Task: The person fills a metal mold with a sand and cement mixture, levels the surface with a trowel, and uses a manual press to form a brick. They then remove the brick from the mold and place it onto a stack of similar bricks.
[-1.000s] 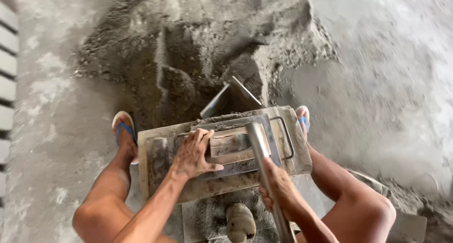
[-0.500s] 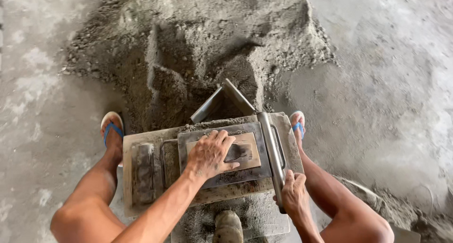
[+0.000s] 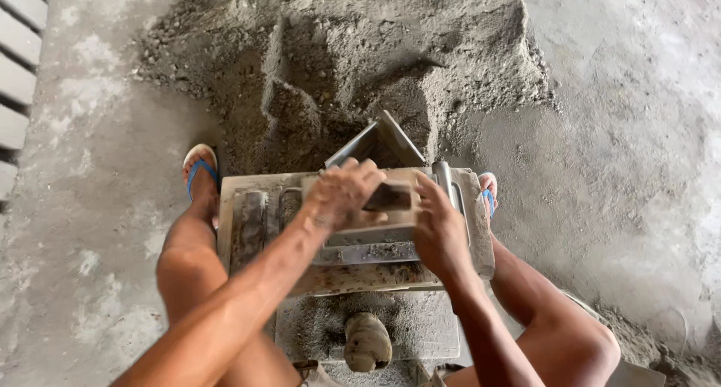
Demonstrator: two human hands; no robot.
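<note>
A grey, mortar-caked block mould (image 3: 251,222) sits on the floor between my knees. On top of it lies a flat tan press plate (image 3: 375,233) with a dark handle (image 3: 392,198). My left hand (image 3: 342,195) is curled over that handle from the left. My right hand (image 3: 439,233) grips the plate's right edge, next to the mould's upright metal bar (image 3: 444,178). Both hands hide most of the plate and what lies under it.
A big heap of grey sand mix (image 3: 338,64) lies just beyond the mould, with a metal scoop (image 3: 375,140) stuck in it. My feet in blue sandals (image 3: 199,169) flank the mould. A rounded tamper (image 3: 366,340) rests on a slab (image 3: 315,331) near me. Stacked blocks (image 3: 15,94) line the left edge.
My left hand has gone from lying flat on the plate to curling over its handle. My right hand has come up from the lower right onto the plate's right edge.
</note>
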